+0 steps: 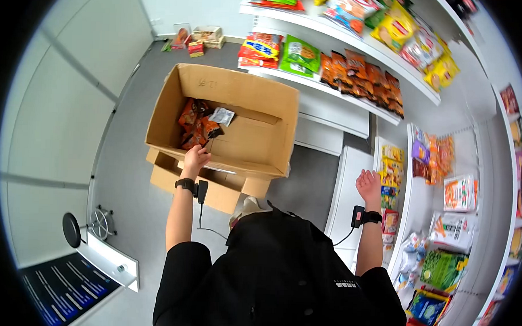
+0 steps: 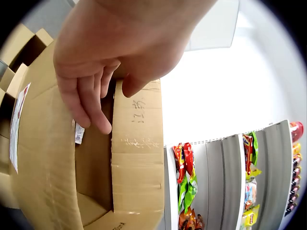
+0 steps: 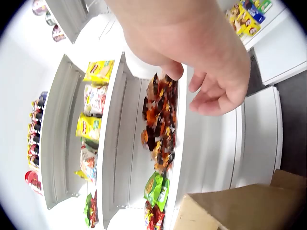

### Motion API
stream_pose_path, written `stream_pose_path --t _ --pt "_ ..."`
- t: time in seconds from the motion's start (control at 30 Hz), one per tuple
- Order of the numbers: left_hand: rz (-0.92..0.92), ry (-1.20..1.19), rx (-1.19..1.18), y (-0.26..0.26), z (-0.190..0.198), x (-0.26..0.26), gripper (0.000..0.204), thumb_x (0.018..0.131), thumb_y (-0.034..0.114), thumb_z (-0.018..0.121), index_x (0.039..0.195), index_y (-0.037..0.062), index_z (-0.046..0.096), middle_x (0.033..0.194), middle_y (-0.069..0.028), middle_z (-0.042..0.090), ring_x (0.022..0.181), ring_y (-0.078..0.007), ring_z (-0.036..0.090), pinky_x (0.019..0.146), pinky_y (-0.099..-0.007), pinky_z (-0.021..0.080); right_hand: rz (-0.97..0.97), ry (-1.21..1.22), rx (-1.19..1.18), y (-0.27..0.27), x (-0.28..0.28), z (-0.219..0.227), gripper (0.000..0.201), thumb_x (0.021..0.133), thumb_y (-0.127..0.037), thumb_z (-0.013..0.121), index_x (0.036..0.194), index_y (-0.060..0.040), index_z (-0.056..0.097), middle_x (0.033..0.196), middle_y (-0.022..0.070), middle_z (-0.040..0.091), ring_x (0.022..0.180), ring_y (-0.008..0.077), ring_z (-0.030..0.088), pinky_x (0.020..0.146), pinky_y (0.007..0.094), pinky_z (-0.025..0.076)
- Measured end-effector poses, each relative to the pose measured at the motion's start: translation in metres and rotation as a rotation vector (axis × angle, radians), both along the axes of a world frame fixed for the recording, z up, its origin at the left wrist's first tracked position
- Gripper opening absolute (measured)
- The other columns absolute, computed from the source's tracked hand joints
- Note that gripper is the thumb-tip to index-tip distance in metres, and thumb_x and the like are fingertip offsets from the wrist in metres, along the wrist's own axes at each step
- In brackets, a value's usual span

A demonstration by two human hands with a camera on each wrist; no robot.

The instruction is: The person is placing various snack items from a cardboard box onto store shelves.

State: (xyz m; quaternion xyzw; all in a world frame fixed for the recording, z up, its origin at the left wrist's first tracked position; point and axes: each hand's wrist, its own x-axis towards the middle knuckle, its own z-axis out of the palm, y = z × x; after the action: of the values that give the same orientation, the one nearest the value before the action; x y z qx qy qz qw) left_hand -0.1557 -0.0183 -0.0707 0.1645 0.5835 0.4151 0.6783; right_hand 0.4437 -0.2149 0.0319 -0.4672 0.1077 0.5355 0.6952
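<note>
My left hand (image 1: pixel 197 158) hangs over the near edge of a large open cardboard box (image 1: pixel 258 89). Its fingers point down loosely with nothing between them, as the left wrist view shows. Inside the box, just beyond that hand, lie several orange and dark snack bags (image 1: pixel 193 126) and a silver packet (image 1: pixel 222 116). My right hand (image 1: pixel 369 186) is held out to the right, fingers loosely bent and holding nothing. In the right wrist view it appears in front of the white shelves, near a row of brown and orange snack bags (image 3: pixel 160 120).
Under the big box stands another opened carton (image 1: pixel 214 193). Shelves with chip bags (image 1: pixel 395 27) run along the front and right. A white stand with a round black disc (image 1: pixel 71 230) and a wheeled base is at left. Small boxes (image 1: pixel 196 48) lie by the far wall.
</note>
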Motion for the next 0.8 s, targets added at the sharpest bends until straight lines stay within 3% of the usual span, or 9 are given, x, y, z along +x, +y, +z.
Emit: stream_pose_path --t 0.23,0.37,0.4,0.63,0.8 --pt "0.191 0.019 0.028 0.021 0.011 -0.023 0.048 0.089 0.027 0.048 0.128 -0.0003 0.042 0.119 -0.0175 0.055 0.088 -0.0254 0.065 0.071 -0.0344 0.055 0.283 -0.019 0.043 0.126 -0.044 0.032 0.028 0.086 -0.025 0.061 0.1 -0.0035 0.052 0.103 0.0114 0.058 0.088 0.0211 0.056 0.08 0.0348 0.05" --pt "0.329 0.044 0.064 0.028 0.002 -0.033 0.035 0.088 0.022 0.049 0.115 -0.001 0.048 0.101 -0.0162 0.062 0.073 -0.0249 0.066 0.06 -0.0337 0.055 0.394 -0.011 0.035 0.187 -0.072 0.042 0.026 0.086 -0.023 0.06 0.099 -0.0027 0.052 0.103 0.0115 0.058 0.09 0.0213 0.056 0.081 0.0348 0.05" --pt "0.353 0.06 0.069 0.029 0.004 -0.034 0.031 0.088 0.021 0.049 0.11 -0.0006 0.051 0.094 -0.0131 0.063 0.074 -0.023 0.065 0.06 -0.0325 0.055 0.427 0.01 0.033 0.205 -0.078 0.039 0.025 0.086 -0.023 0.059 0.099 -0.0024 0.052 0.103 0.0118 0.058 0.09 0.0215 0.055 0.082 0.0347 0.05" --pt "0.395 0.101 -0.012 0.027 0.014 -0.033 0.033 0.089 0.026 0.048 0.108 -0.0008 0.054 0.087 -0.0125 0.066 0.067 -0.0189 0.064 0.058 -0.0298 0.054 0.722 0.065 -0.06 0.333 -0.143 0.008 0.024 0.087 -0.022 0.058 0.099 -0.0016 0.051 0.102 0.0129 0.058 0.089 0.022 0.055 0.081 0.0352 0.049" --pt "0.453 0.135 -0.148 0.033 0.023 -0.033 0.04 0.091 0.038 0.044 0.102 0.0036 0.061 0.078 -0.0095 0.066 0.061 -0.0145 0.062 0.055 -0.0259 0.052 0.978 0.103 -0.149 0.413 -0.22 -0.014 0.025 0.087 -0.023 0.058 0.099 -0.0012 0.051 0.101 0.014 0.057 0.09 0.023 0.055 0.082 0.0363 0.049"
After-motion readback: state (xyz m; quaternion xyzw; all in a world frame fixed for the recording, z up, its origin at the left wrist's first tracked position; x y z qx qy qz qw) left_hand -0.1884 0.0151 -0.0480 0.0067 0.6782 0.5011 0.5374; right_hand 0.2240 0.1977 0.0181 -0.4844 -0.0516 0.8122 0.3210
